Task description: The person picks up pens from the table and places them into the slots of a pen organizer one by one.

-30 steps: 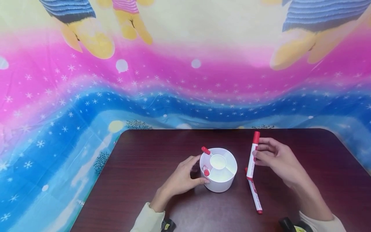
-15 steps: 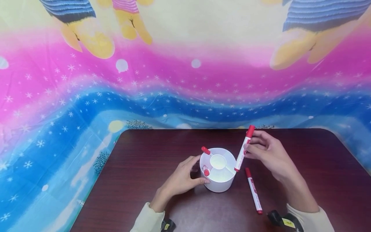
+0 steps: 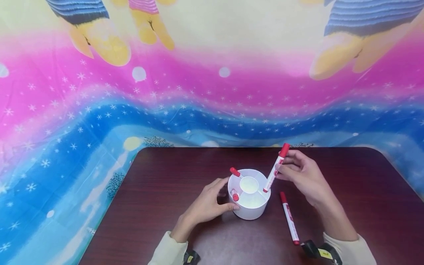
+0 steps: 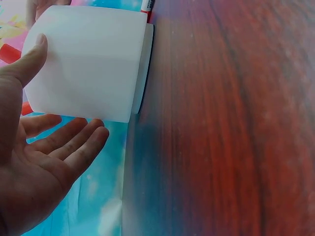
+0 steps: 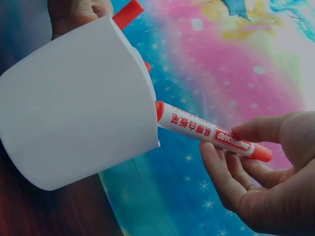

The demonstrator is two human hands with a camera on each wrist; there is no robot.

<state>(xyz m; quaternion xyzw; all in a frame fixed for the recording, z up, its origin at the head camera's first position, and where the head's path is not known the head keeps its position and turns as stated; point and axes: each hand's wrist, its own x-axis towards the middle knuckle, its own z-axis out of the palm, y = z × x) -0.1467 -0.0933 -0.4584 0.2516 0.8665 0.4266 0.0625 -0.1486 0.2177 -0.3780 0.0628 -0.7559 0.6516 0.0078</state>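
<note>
1. White round pen holder (image 3: 250, 200): stands upright on the dark wood tabletop (image 3: 347, 176), near its middle. Its inside is split into outer compartments around a round central well.
2. My left hand (image 3: 207, 206): rests against the holder's left wall, thumb on the near side and fingers (image 4: 74, 142) loosely straight along the far side, steadying rather than clamping. The left wrist view shows the thumb tip touching the white wall.
3. My right hand (image 3: 303, 175): fingers (image 5: 221, 172) and thumb pinch a red-capped whiteboard marker (image 3: 275, 168) at its upper half.
4. Held marker: tilted, cap end up and to the right, lower end at the holder's right rim, over the right-hand compartment. In the right wrist view the red lower end meets the rim edge; I cannot tell whether it has passed inside.
5. Two red-capped markers (image 3: 235, 172) already in the holder: both in the left side, one leaning out over the far-left rim, one (image 3: 235, 196) lower at the near-left.
6. Loose marker (image 3: 289, 218): lies flat on the tabletop just right of the holder, running toward me, apart from both hands.
7. Backdrop: a bright pink, blue and yellow printed cloth (image 3: 99, 110) behind the tabletop.
</note>
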